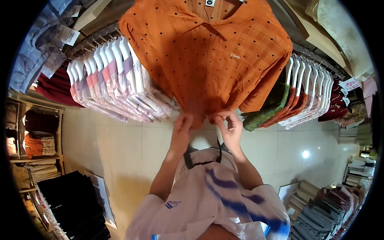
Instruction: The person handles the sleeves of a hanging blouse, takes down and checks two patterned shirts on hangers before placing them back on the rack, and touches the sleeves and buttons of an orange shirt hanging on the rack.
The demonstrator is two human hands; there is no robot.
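Note:
An orange shirt [208, 52] with small black dots hangs in front of me, facing out, with its collar at the top and small pale lettering on the chest. A dark and white tag [209, 3] shows inside its neck. Low on the shirt, my left hand [183, 127] is closed on the cloth, slightly blurred by motion. Beside it, my right hand [230, 126] pinches the orange cloth between thumb and fingers. The cloth bunches together between both hands, and I cannot tell whether they hold the hem or the cuffs.
White hangers with pale patterned garments [120, 88] hang left of the shirt. A green garment [268, 110] and rust and white ones hang on the right. Black clothes [74, 204] lie at lower left, striped clothes [320, 218] at lower right. Tiled floor [260, 148] lies below.

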